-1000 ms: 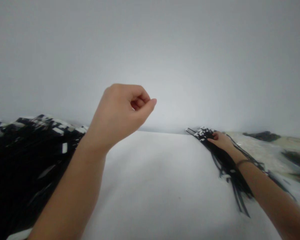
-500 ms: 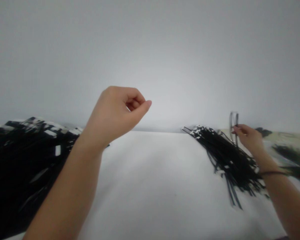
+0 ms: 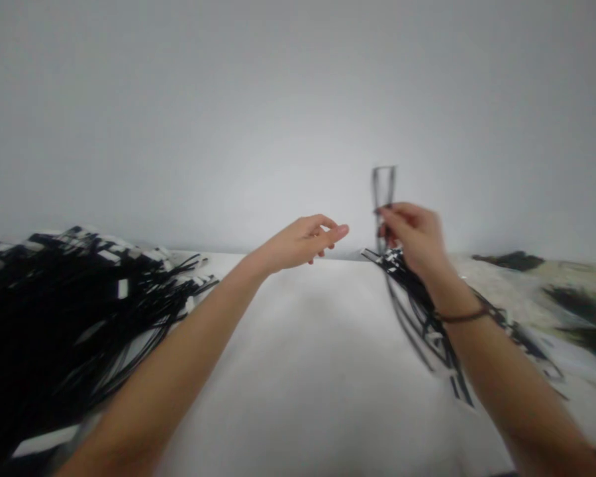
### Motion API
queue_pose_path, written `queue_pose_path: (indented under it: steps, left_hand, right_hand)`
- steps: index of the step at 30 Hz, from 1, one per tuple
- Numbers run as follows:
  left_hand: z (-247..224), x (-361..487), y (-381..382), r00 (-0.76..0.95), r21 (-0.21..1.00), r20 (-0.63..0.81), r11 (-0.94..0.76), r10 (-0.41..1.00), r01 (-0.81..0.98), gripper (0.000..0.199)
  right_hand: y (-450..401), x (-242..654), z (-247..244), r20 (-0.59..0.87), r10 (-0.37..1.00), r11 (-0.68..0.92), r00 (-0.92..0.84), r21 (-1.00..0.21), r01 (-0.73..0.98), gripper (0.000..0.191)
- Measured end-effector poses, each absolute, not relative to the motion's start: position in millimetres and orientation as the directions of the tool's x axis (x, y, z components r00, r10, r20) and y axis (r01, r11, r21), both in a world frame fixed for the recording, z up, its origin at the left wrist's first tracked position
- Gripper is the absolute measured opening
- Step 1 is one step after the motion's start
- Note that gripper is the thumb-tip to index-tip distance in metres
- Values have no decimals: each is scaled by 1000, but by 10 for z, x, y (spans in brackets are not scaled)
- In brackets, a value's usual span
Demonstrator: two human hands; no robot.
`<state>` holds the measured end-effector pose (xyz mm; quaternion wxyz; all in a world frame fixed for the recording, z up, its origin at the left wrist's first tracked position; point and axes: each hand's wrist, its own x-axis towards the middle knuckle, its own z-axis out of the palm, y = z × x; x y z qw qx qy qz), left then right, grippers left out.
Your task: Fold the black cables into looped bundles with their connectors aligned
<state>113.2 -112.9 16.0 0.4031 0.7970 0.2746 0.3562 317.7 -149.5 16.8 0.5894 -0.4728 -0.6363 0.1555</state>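
Observation:
My right hand (image 3: 417, 240) pinches a thin black cord (image 3: 375, 187) between thumb and fingers. The cord makes a narrow upright loop above the fingertips, and long strands trail down below them, blurred by motion. Just left of it, my left hand (image 3: 305, 242) reaches over the table with fingers loosely apart and nothing visible in them. Beneath my right hand and forearm lies a bundle of black cords (image 3: 427, 315) with white ends, partly hidden. A much larger heap of black cords (image 3: 54, 318) with white tabs lies left of my left forearm.
The white tabletop (image 3: 318, 371) meets a plain pale wall (image 3: 278, 119) at its back edge. Clear plastic wrapping (image 3: 506, 285) and a dark blurred bunch (image 3: 576, 305) lie at the far right. A small black item (image 3: 514, 260) sits by the wall.
My right hand has moved left with the cord, from beyond the right bundle to in front of its top. My left hand has moved right and lower, its curled fingers now loosened.

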Motion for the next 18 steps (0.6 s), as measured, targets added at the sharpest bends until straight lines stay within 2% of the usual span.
queue_pose_path:
  steps: [2,4,7,9,12,15,18]
  left_hand:
    - [-72,1192,-870,546,862,352,-490,761,128,39]
    - [-344,1163,-575,456,897,340,-429,822,105,35]
    - [-757,990,-208,455,980,199,-189,868,-67,28]
    - [-988,856,-55,476,984,113,-31,872,-177,26]
    - [-1209,716,81,456,955,28,110,890,-275,22]
    - [-1290,662,177,401,912,-9,172,916,-372,17]
    - [-1304,650,241,368,883,-24,193,929,-428,13]
  right_hand:
    - [-1144,2818,-219,458,889,442,-2,-857,265,27]
    - [-862,2508,-630,400,912,410,-91,-896,169,29]
    - [-603,2236,-1110,309,942,322,-133,-943,84,32]
    - [-528,2183,-1294,271,951,287,-148,-952,106,31]
    - [-493,2205,-1417,268,944,301,-191,-937,176,31]
    - [-489,2247,-1449,277,938,323,-209,-916,238,33]
    - [-517,2287,-1394,256,919,361,-300,-853,377,33]
